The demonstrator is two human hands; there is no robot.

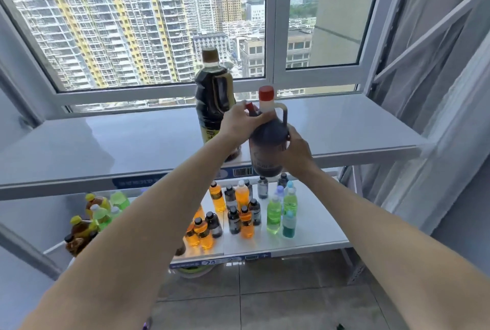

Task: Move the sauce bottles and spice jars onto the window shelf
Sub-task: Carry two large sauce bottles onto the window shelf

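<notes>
A dark sauce bottle [267, 149] with a red cap and a loop handle hangs in the air over the front edge of the window shelf [106, 149]. My left hand [237, 121] grips its shoulder by the neck. A small red-topped item shows under those fingers; I cannot tell what it is. My right hand [297, 153] clasps the bottle's right side lower down. Just behind and to the left, a taller dark bottle [213, 96] with a brown cap stands upright on the shelf.
A lower shelf [313, 237] carries several small orange, green and dark bottles [245, 213]. More bottles with yellow caps [87, 221] cluster at its left. The window frame [270, 38] runs behind the upper shelf, and a curtain [437, 91] hangs at the right.
</notes>
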